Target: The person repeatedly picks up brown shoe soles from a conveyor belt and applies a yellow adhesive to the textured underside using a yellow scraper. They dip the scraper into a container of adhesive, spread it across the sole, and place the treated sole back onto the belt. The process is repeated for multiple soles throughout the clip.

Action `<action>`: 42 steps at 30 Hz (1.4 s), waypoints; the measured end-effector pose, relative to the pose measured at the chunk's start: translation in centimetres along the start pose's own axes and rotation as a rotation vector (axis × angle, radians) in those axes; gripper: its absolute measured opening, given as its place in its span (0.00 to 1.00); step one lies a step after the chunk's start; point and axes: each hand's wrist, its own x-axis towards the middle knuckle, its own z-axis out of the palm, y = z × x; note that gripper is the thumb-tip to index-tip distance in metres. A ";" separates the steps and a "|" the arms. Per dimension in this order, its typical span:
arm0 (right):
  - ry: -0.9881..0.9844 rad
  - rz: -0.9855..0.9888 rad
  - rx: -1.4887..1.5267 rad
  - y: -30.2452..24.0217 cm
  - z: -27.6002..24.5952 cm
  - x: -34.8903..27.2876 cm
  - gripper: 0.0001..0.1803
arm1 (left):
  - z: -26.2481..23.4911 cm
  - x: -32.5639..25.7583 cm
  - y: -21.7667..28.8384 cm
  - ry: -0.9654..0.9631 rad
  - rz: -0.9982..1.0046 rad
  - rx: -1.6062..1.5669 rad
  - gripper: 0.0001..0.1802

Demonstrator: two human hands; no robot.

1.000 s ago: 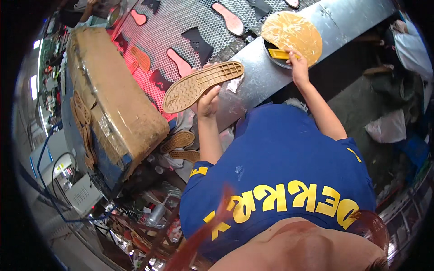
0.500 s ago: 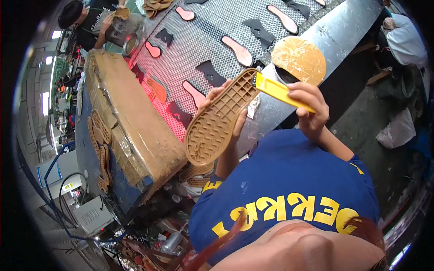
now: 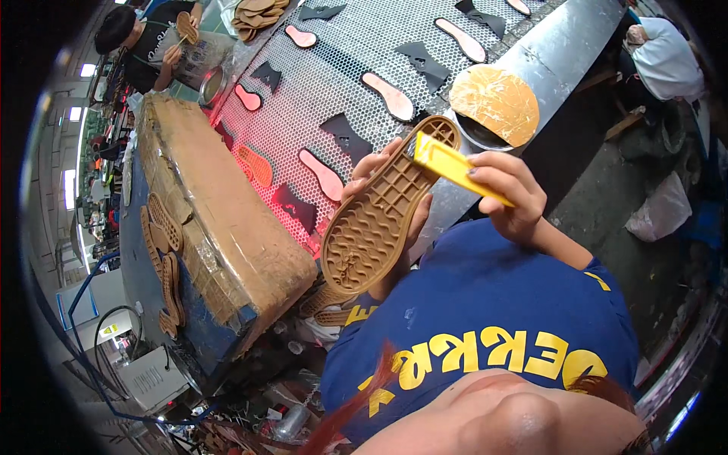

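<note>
My left hand (image 3: 371,168) is closed round a brown shoe sole (image 3: 365,236) from behind, fingers at its left edge and thumb at its right. The sole's grid and wavy ribs face up, and its narrower end points away from me. In my right hand (image 3: 513,191) is a flat, yellow-handled brush (image 3: 459,168), gripped between thumb and fingers. Its head lies over the narrower part of the sole, near the left rim; whether the bristles touch is hard to see. Just beyond stands a round tub (image 3: 478,135), partly covered by an orange-brown disc (image 3: 497,105).
Pink-faced insoles (image 3: 388,95) and black cut pieces (image 3: 345,136) lie on a perforated mesh surface (image 3: 322,91). A taped cardboard box (image 3: 227,205) stands at left, beside several brown soles (image 3: 171,277). Across the mesh, a co-worker (image 3: 144,45) holds a sole. Another person (image 3: 663,61) is at far right.
The brush has moved left across the narrower part of the sole. The sole has shifted slightly right and toward me. The co-worker's sole is now held more upright.
</note>
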 end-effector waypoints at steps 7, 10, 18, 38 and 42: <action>-0.008 -0.063 0.002 0.0 0.6 0.4 0.20 | 0.7 0.5 1.1 0.036 -0.135 -0.066 0.32; 0.025 0.009 -0.081 0.3 1.0 0.6 0.19 | 1.5 0.6 1.5 0.116 -0.100 0.045 0.31; -0.108 -0.102 0.068 -0.4 2.3 1.0 0.19 | -0.6 1.7 3.4 -0.158 -0.255 0.801 0.29; -0.203 -0.278 0.229 -1.2 5.2 2.0 0.22 | 0.2 1.1 -2.2 0.217 -0.241 0.471 0.30; -0.141 -0.197 0.118 -0.1 4.6 1.6 0.21 | -0.5 0.0 -3.5 0.313 -0.357 0.254 0.33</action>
